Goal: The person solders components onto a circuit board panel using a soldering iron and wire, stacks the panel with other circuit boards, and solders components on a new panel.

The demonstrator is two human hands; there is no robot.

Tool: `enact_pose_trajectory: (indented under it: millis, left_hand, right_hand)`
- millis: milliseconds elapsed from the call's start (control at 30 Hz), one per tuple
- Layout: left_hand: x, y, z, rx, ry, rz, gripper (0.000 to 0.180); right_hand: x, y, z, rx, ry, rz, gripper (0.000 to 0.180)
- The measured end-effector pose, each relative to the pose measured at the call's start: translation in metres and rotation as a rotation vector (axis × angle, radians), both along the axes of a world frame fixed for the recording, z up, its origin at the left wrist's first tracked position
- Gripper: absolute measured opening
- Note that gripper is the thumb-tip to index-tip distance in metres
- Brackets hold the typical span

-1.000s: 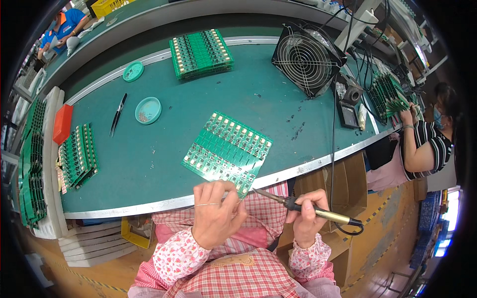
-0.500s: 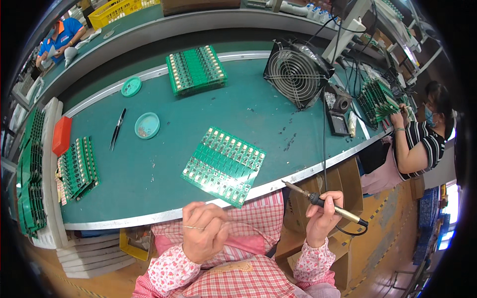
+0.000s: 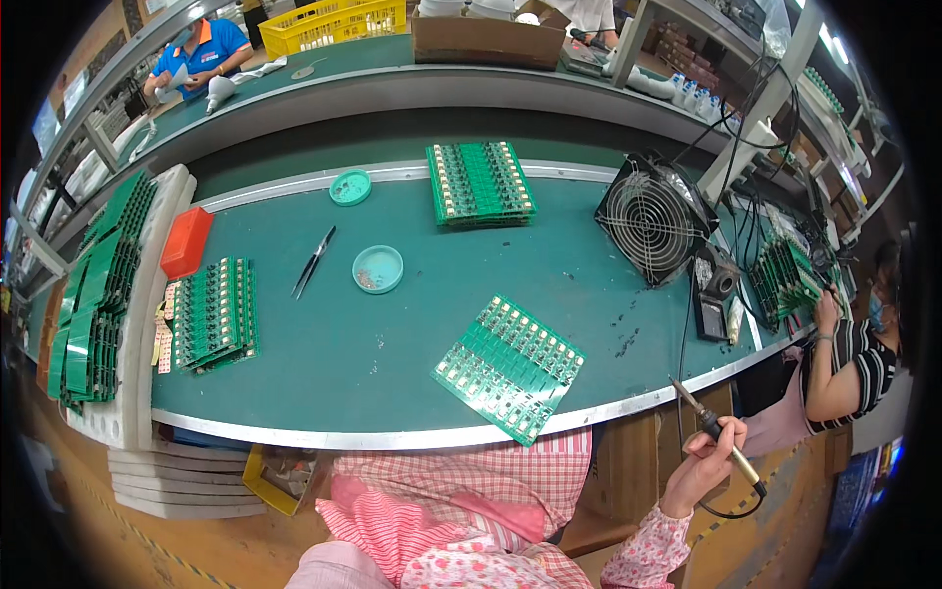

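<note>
My right hand (image 3: pixel 708 457) is closed around a soldering iron (image 3: pixel 724 441), just off the table's front edge, its tip pointing up and to the left. A dark cord runs from the iron's rear end. My left hand is out of sight; only pink cloth and a floral sleeve (image 3: pixel 469 566) show at the lower edge. Closest to the front edge lies a green circuit board panel (image 3: pixel 510 368), turned at an angle, with one corner over the white table rim. Rows of small pale and dark parts cover it.
A board stack (image 3: pixel 481 184) stands at the back, another pile (image 3: pixel 216 314) at left beside a red box (image 3: pixel 186 242). Tweezers (image 3: pixel 314 262) and two teal dishes (image 3: pixel 378 269) lie between. A fan (image 3: pixel 650 218) and iron stand (image 3: pixel 710 294) occupy the right, near a co-worker (image 3: pixel 846 368).
My left hand has dropped out of view from the table's front edge. The view has shifted, so the table sits farther right and lower. My right hand still holds the iron.
</note>
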State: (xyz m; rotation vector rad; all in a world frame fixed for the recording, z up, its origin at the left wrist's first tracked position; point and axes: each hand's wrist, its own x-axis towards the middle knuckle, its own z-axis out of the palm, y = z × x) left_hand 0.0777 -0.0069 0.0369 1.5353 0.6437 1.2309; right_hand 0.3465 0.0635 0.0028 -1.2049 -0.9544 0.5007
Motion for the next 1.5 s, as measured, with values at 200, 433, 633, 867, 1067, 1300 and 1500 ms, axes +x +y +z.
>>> enact_pose_trajectory:
  millis: [200,433,633,867,1067,1300,1500]
  left_hand:
    - [0.024,0.012,-0.006,0.092,0.031,-0.039,0.01]
    - [0.058,0.032,-0.009,0.244,0.05,-0.105,0.011]
    - [0.082,0.047,-0.007,0.386,0.057,-0.17,0.011]
    - [0.108,0.036,0.001,0.487,0.035,-0.288,0.012]
    - [0.095,0.011,0.002,0.475,0.085,-0.28,0.012]
    - [0.016,0.008,-0.019,0.316,0.453,0.105,0.009]
    - [-0.04,-0.004,-0.044,0.263,0.885,0.647,0.023]
  right_hand:
    - [0.022,0.005,-0.003,0.018,-0.014,-0.029,0.023]
    - [0.036,0.02,0.001,0.05,-0.022,-0.023,0.022]
    - [0.042,0.047,0.012,0.08,-0.114,-0.072,0.021]
    - [0.058,0.132,0.016,0.115,-0.256,-0.032,0.015]
    - [0.083,0.183,0.022,0.078,-0.664,-0.016,0.022]
    - [0.017,0.108,-0.005,0.116,-0.661,0.098,0.011]
    - [-0.06,0.056,-0.014,0.194,-1.088,0.392,0.03]
